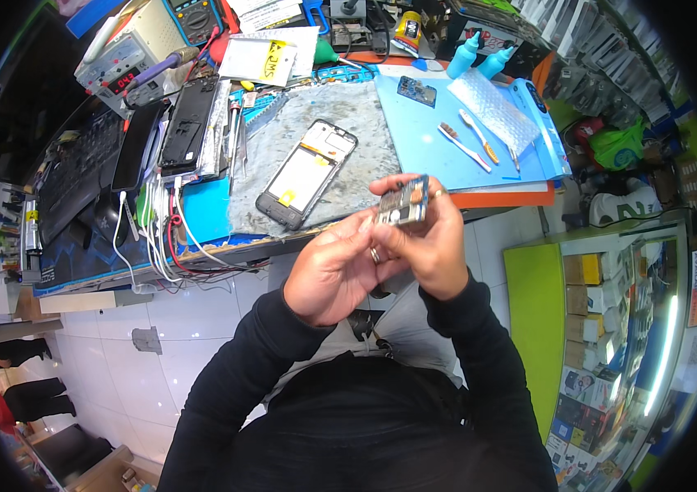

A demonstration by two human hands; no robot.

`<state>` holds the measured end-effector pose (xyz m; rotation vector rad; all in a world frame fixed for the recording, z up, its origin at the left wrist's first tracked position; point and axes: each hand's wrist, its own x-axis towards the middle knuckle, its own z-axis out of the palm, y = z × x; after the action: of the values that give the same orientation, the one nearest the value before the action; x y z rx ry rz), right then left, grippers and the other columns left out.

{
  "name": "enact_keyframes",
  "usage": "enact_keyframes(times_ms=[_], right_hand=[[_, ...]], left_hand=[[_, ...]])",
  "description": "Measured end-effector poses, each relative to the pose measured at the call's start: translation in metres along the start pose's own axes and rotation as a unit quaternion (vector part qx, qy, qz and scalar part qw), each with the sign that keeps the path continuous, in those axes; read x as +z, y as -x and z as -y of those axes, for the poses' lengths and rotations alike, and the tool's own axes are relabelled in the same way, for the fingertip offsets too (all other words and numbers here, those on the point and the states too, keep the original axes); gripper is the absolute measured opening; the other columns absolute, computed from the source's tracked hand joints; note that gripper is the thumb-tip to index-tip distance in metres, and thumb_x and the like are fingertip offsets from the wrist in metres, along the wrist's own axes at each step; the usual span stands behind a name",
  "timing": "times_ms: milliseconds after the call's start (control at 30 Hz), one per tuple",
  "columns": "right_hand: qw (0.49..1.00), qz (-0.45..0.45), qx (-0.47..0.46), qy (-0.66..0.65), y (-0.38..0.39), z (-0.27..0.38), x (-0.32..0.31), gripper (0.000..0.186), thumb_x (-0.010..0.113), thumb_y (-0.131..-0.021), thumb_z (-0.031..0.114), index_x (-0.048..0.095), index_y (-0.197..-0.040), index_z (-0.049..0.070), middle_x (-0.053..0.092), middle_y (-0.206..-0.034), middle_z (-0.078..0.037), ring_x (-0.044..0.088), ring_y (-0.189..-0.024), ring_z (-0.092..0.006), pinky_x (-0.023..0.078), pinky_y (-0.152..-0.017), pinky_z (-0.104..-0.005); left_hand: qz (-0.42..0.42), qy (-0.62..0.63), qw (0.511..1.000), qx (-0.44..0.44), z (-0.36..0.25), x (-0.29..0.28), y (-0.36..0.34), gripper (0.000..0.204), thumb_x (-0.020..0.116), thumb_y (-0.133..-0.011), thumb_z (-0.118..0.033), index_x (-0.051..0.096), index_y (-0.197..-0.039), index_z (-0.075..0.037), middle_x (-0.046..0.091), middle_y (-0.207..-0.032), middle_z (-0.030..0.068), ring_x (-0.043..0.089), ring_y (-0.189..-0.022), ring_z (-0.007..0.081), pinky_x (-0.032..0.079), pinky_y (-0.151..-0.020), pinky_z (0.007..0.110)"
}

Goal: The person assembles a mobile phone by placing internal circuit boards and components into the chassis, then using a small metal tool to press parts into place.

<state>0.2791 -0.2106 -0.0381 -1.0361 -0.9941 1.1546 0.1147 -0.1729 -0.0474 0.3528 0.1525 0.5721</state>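
Just past the near edge of the bench, I hold a small phone circuit board (402, 204) up between both hands. My right hand (437, 250) grips it, thumb along the near side and fingers behind. The thumb and fingertips of my left hand (330, 277) are closed at the board's lower left corner; its other fingers are partly hidden. Beyond my hands, an opened phone frame (309, 174) lies on a stained grey mat (348, 123). Another circuit board (417, 91) rests on the blue mat (414, 148) to the right.
Two toothbrushes (465, 148), bubble wrap (496, 111) and light-blue bottles (465, 56) are on the right. At left are phones (188, 127), charging cables (151, 238), a soldering station (123, 74) and a multimeter (192, 20). A glass display case (611, 344) stands at the right.
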Motion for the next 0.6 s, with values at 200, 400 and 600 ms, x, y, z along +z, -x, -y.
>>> enact_keyframes(times_ms=[200,400,600], right_hand=[[0.996,-0.015,-0.052,0.074,-0.037,-0.003,-0.007,0.054,0.08,-0.088,0.002,0.053,-0.134,-0.004,0.065,-0.128,-0.013,0.064,-0.117,-0.0188,0.052,-0.103,-0.0352],[0.993,0.107,0.04,-0.014,-0.053,0.013,-0.022,0.068,0.076,-0.092,0.0,0.041,-0.15,-0.007,0.064,-0.133,-0.014,0.066,-0.117,-0.0199,0.056,-0.099,-0.0333],[0.989,0.144,0.043,-0.011,-0.055,0.011,-0.019,0.096,0.085,-0.085,0.006,0.024,-0.158,-0.006,0.064,-0.13,-0.015,0.064,-0.118,-0.0193,0.052,-0.103,-0.034]], left_hand=[[-0.087,-0.145,0.985,0.037,-0.025,-0.006,-0.012,0.056,0.048,-0.111,-0.026,0.031,-0.156,0.003,0.056,-0.14,0.0139,0.058,-0.127,0.0234,0.045,-0.112,0.04],[-0.191,-0.483,0.826,0.219,-0.038,-0.004,-0.016,0.035,0.056,-0.107,-0.013,0.057,-0.138,0.003,0.065,-0.124,0.0134,0.063,-0.113,0.0195,0.049,-0.102,0.035],[-0.132,-0.676,0.645,0.332,-0.047,-0.001,-0.027,0.025,0.058,-0.099,0.0,0.069,-0.122,0.0,0.064,-0.104,0.0147,0.064,-0.097,0.0272,0.051,-0.087,0.036]])
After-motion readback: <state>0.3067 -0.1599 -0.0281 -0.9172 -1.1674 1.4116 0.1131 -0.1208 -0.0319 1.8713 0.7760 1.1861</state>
